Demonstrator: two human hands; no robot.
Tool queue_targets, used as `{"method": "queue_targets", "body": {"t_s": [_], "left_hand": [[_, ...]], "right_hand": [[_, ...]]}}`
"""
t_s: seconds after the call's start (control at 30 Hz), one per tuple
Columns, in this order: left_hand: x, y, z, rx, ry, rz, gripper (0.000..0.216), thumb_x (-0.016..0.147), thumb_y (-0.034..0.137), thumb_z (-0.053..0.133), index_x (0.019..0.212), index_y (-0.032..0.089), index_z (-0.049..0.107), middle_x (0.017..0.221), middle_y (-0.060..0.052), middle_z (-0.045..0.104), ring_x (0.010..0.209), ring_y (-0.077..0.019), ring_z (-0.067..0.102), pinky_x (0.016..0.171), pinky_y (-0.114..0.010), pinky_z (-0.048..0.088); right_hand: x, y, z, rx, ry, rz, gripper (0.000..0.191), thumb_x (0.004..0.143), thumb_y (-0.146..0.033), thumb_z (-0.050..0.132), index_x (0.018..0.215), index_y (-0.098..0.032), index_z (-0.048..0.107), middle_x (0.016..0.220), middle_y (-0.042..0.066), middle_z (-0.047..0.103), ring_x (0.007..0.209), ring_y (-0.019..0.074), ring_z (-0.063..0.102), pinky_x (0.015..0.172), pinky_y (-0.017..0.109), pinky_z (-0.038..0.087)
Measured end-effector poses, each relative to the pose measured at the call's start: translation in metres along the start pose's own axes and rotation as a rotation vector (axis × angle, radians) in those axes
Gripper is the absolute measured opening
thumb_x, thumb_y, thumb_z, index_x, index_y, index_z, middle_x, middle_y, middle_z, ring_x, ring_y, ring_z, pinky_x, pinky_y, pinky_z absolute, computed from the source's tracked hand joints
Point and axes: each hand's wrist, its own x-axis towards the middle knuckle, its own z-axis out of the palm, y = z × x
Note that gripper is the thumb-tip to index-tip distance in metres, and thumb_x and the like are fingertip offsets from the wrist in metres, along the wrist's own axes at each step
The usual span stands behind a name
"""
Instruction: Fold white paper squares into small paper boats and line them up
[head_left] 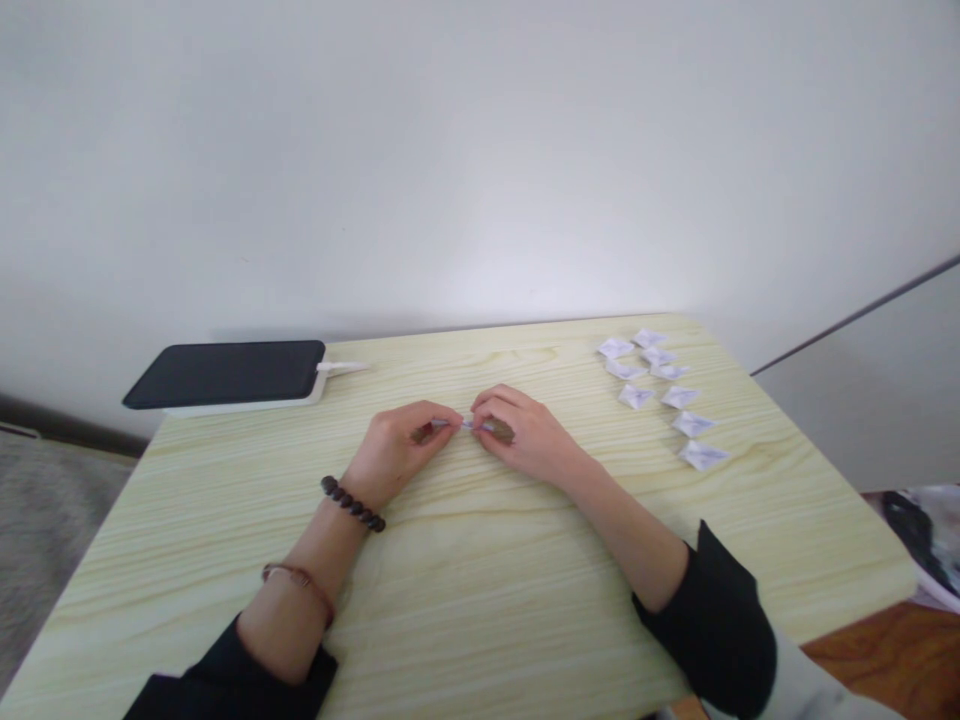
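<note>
A small piece of folded white paper (466,425) is pinched between both hands over the middle of the table. My left hand (401,445) grips its left end with thumb and fingertips. On the other end, the thumb and fingers of my right hand (523,435) are closed. The fingertips of the two hands almost meet, and they hide most of the paper. To the right lie several little folded paper boats (694,424), white with faint bluish shading, in a loose cluster.
At the back left a black-screened phone (232,370) rests on a white block (247,408), with a white cable (345,367) plugged in. Behind the light wood-grain table (450,600) stands a white wall (480,160). A bag-like bundle (926,540) sits beyond the right edge.
</note>
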Motion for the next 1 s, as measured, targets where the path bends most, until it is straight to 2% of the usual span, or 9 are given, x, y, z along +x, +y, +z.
{"method": "queue_targets", "body": {"t_s": [0.13,0.3,0.53,0.8,1.0], "left_hand": [[-0.0002,-0.0016,-0.0005,0.043,-0.004,0.030,0.021,0.083,0.035,0.055,0.085,0.020,0.069,0.087,-0.004,0.072,0.078,-0.0168,0.065,0.071,-0.027,0.051],[0.0010,-0.0003,-0.0012,0.097,0.060,0.038,0.021,0.084,0.034,0.055,0.083,0.020,0.070,0.086,-0.004,0.072,0.080,-0.0178,0.063,0.072,-0.029,0.050],[0.0015,-0.0019,0.0015,0.138,0.056,0.037,0.017,0.081,0.035,0.058,0.082,0.021,0.068,0.083,-0.004,0.071,0.082,-0.0197,0.063,0.079,-0.032,0.050],[0.0008,-0.0035,0.0046,0.221,0.018,0.132,0.013,0.082,0.029,0.058,0.088,0.021,0.065,0.088,-0.004,0.069,0.086,-0.0202,0.059,0.081,-0.033,0.047],[-0.0008,0.0010,0.0058,0.307,-0.020,0.180,0.013,0.083,0.026,0.055,0.089,0.020,0.064,0.086,-0.005,0.066,0.084,-0.0208,0.056,0.078,-0.034,0.045]], "right_hand": [[-0.0003,-0.0007,-0.0001,-0.039,-0.016,-0.005,0.010,0.084,-0.014,0.054,0.086,-0.019,0.062,0.099,0.006,0.061,0.093,0.0167,0.058,0.085,0.030,0.047],[-0.0007,-0.0014,0.0003,-0.056,0.002,-0.029,0.018,0.090,-0.020,0.048,0.085,-0.018,0.066,0.094,0.007,0.064,0.087,0.0159,0.059,0.080,0.029,0.047],[-0.0006,-0.0024,0.0035,-0.133,0.028,-0.010,0.015,0.086,-0.019,0.053,0.078,-0.019,0.065,0.086,0.005,0.066,0.081,0.0155,0.060,0.075,0.028,0.047],[-0.0009,-0.0040,0.0045,-0.217,0.026,0.013,0.012,0.088,-0.022,0.053,0.086,-0.019,0.065,0.087,0.005,0.067,0.084,0.0171,0.059,0.078,0.029,0.047],[-0.0005,-0.0061,0.0056,-0.269,-0.020,0.043,0.010,0.083,-0.021,0.060,0.090,-0.019,0.067,0.086,0.005,0.066,0.086,0.0187,0.057,0.080,0.031,0.046]]}}
